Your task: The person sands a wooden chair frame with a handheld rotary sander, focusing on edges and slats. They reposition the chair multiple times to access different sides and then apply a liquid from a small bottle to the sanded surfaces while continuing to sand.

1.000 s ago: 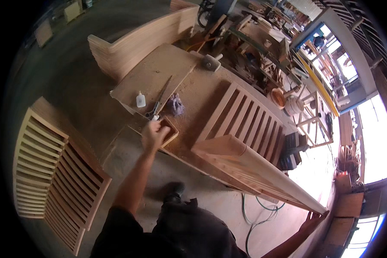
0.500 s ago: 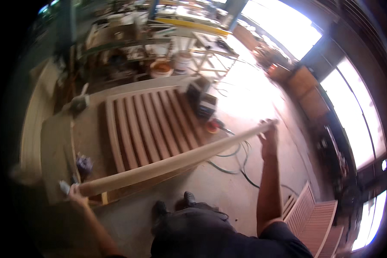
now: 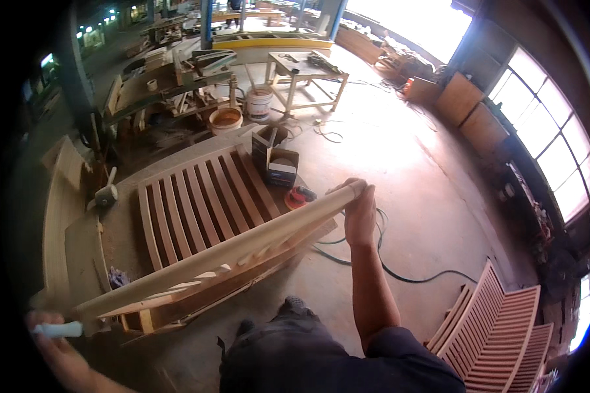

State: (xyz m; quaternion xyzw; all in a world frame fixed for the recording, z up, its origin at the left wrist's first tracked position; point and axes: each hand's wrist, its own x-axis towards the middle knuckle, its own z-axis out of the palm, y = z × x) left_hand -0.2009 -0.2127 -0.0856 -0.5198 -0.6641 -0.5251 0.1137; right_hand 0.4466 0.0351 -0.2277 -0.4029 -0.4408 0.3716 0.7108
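The right hand (image 3: 359,213) is wrapped around the far end of a long wooden rail (image 3: 223,252), fingers curled over the top of it. The rail is the upper edge of a slatted wooden frame (image 3: 177,295) that stands on its edge and leans across the near side of the worktop (image 3: 78,242). It runs from the right hand down and leftward to the left hand (image 3: 59,354) at the lower left corner of the view. The left hand is closed around a small pale blue tube (image 3: 58,329), which lies sideways in the fist, just beside the near end of the rail; whether the tube touches the wood cannot be told, since that corner is blurred.

Behind the rail a second slatted panel (image 3: 196,200) lies flat on the worktop. A mallet (image 3: 106,193) rests near its left edge, and a dark box (image 3: 276,164) sits at its far right corner. A red sander (image 3: 299,196) lies just beside the box, close to the right hand, with a black cable (image 3: 400,275) trailing over the concrete floor (image 3: 426,196). More slatted panels (image 3: 498,334) lean together at the lower right. A white bucket (image 3: 259,103) and an orange tub (image 3: 226,120) stand beyond the worktop.
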